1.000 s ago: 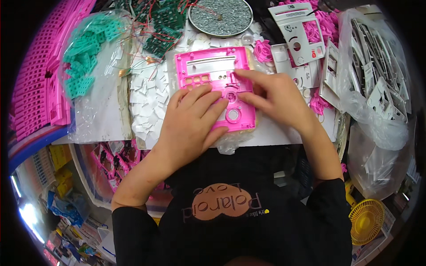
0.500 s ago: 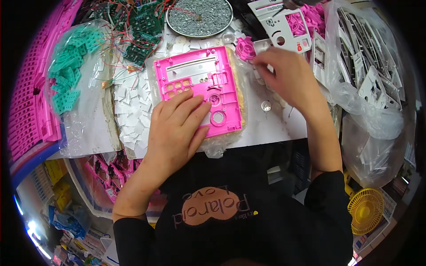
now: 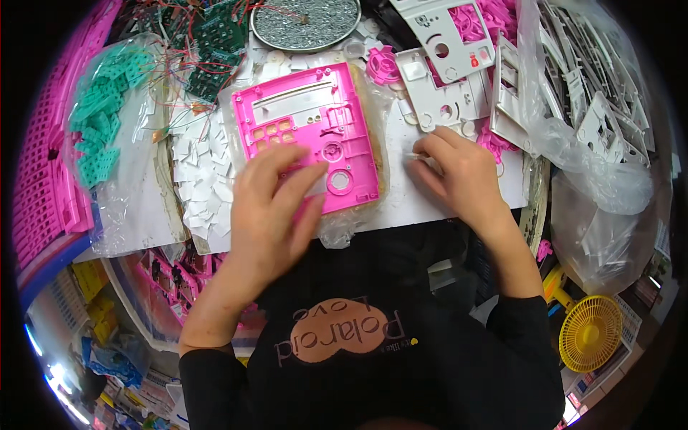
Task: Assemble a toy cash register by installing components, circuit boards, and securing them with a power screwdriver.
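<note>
Pink panel: the pink plastic housing panel (image 3: pixel 308 136) lies flat on a clear bag on the white work surface (image 3: pixel 430 204), straight in front of you, inner face up as far as the ribs and bosses suggest.
Long axis: it runs away from you and leans a little to your left. The long window slot sits at the far end, the round hole at the near end by your body.
Left hand: your left hand (image 3: pixel 269 208) lies open and flat, fingers spread over the panel's near left corner. It presses down and grips nothing.
Right hand: your right hand (image 3: pixel 459 175) rests on the white surface just right of the panel, fingers curled, tips pinched on something small and pale. I cannot tell what it is.
Risk, slip: the panel rests on slick film, so a sideways push from your flat palm could skate it toward the loose white plastic chips (image 3: pixel 201 165).
Risk, drop: the pinched piece is tiny. If it slips it may vanish among the white faceplates (image 3: pixel 444 86) and the pink moulded parts (image 3: pixel 383 64) close by.
Risk, crowding: the round metal tray of screws (image 3: pixel 304 21) and the green circuit boards with wires (image 3: pixel 215 36) sit just beyond the panel's far edge, where a long reach could snag them.
</note>
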Motion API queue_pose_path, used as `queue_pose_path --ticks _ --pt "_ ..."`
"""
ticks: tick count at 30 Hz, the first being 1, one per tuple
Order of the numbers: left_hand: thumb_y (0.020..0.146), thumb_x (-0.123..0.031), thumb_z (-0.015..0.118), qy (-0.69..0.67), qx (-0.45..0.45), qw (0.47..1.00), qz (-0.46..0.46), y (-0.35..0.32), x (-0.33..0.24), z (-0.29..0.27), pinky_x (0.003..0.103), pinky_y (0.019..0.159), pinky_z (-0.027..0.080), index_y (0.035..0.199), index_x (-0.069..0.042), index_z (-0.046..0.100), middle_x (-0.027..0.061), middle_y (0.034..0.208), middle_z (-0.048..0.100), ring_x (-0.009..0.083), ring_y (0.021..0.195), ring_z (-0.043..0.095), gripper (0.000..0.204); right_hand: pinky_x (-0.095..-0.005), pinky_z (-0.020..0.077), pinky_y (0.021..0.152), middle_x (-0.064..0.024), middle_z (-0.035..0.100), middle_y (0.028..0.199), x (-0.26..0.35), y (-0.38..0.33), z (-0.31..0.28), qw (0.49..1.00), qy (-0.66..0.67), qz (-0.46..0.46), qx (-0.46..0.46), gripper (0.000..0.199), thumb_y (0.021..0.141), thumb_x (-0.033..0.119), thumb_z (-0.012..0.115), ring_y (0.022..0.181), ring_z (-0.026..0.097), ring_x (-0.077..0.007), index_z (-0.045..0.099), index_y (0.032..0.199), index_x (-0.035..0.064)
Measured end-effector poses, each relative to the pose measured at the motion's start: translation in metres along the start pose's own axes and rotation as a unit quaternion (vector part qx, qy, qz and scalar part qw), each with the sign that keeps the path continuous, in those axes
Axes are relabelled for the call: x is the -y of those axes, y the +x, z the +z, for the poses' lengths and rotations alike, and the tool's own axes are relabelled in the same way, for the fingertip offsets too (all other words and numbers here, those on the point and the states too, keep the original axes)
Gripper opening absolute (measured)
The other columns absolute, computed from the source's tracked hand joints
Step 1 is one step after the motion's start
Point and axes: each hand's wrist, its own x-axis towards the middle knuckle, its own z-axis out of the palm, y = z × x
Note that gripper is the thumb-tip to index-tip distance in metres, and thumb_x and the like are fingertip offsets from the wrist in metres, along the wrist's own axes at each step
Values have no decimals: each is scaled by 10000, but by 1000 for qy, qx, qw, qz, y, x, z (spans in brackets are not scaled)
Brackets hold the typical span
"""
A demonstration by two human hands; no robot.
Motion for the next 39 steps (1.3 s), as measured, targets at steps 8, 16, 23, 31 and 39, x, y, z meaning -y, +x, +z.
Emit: queue_pose_path --ticks 8,16,23,31,39 --pt "1082 -211 528 -516 196 771 -318 9 -25 -10 215 504 328 871 -42 618 -24 669 582 25 543 443 285 -358 556 624 -105 698 905 59 17 -2 967 178 -169 -63 291 797 7 762 736 683 -275 720 1085 25" --pt "1021 -101 607 -390 125 884 -225 -3 -17 -3 224 521 337 884 -3 626 -52 654 525 14 597 442 169 -371 539 606 -111 693 810 70 35 -3 967 248 -53 17 116 836 16 744 681 677 -296 691 937 36" --pt "971 -23 636 -286 74 923 -246 -2 -5 -21 179 616 400 1135 1 610 -41 844 578 7 699 494 168 -406 523 639 -73 630 809 53 79 11 988 12 -155 12 107 767 97 741 800 635 -281 644 790 57" --pt "907 -67 731 -267 1 933 -241 -16 2 -26 212 533 341 1053 -7 642 -28 683 515 27 566 399 181 -433 552 674 -113 661 797 63 89 21 988 -80 -113 74 53 764 102 686 807 682 -322 668 778 55" --pt "941 -32 688 -267 6 929 -255 -10 1 -38 164 602 364 1050 5 648 -50 817 609 -15 670 461 122 -480 552 655 -175 691 726 67 97 18 986 -86 -53 130 129 801 145 682 698 696 -371 676 749 27"
